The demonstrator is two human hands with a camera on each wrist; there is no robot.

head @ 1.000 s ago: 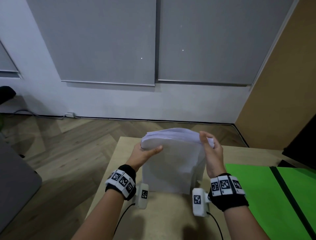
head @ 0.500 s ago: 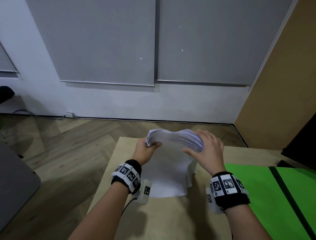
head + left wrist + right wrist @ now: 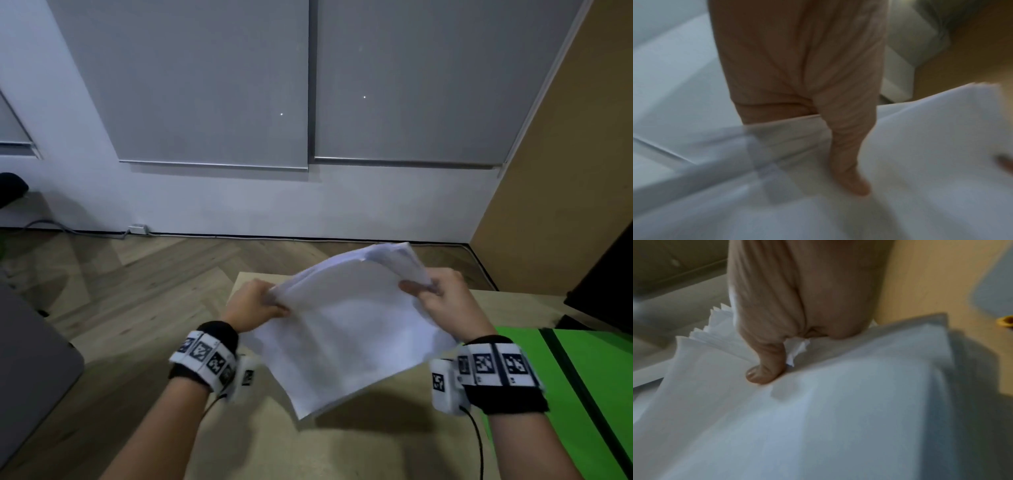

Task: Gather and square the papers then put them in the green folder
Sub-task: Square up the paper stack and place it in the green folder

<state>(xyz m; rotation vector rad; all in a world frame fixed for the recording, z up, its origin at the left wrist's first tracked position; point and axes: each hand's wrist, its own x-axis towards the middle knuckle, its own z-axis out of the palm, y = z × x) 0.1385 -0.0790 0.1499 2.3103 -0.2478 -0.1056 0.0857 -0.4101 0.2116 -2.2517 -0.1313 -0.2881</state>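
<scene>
Papers [image 3: 346, 329] held in air above worktop [image 3: 342, 452], stack tilted, long axis left-low to right-high, one corner hanging down. Left hand [image 3: 255, 305] pinches left edge; right hand [image 3: 442, 301] pinches upper right, thumb on top. Green folder [image 3: 548, 394] lies flat, right.

A stack of white papers [image 3: 346, 329], tilted with its right side raised and its top sheets bowed, is held clear of the worktop [image 3: 342, 445]; sheet corners fan out unevenly at the upper right edge. The green folder [image 3: 561, 377] lies open and flat to the right.
</scene>
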